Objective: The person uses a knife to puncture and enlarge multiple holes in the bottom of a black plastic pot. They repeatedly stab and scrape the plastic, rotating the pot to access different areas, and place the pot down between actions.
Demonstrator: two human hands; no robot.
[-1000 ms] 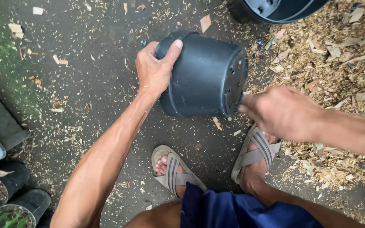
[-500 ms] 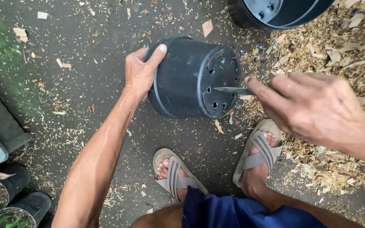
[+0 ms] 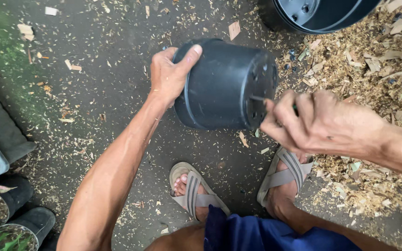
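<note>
Head camera looks straight down at dark ground [image 3: 108, 107] littered with pale flecks, with a heap of wood shavings [image 3: 373, 69] spreading from two o'clock down to four o'clock. At the middle of the view, slightly toward twelve o'clock, a black plastic nursery pot [image 3: 219, 83] lies on its side, held off the ground. Its long axis runs from nine o'clock to three o'clock: the open rim faces nine, the perforated base faces three.

The left hand [image 3: 168, 76] clamps the rim end, thumb stretched over the top of the wall and the other fingers wrapped out of sight round the lip. The right hand [image 3: 322, 123] sits at four o'clock from the pot, just beside the base, fingers curled tight and pressed together round a thin dark tool [image 3: 258, 98]. Only the tool's slim tip shows; it points toward nine o'clock and meets the base among the drainage holes. What kind of tool it is cannot be told.

So the base lies directly at nine o'clock from the right fingers, touching the tip, and the right hand is the nearer one to it.

A second black pot [image 3: 322, 14] sits at one o'clock. Two sandalled feet [image 3: 238, 186] stand at six o'clock, and potted plants [image 3: 5, 209] crowd eight o'clock.
</note>
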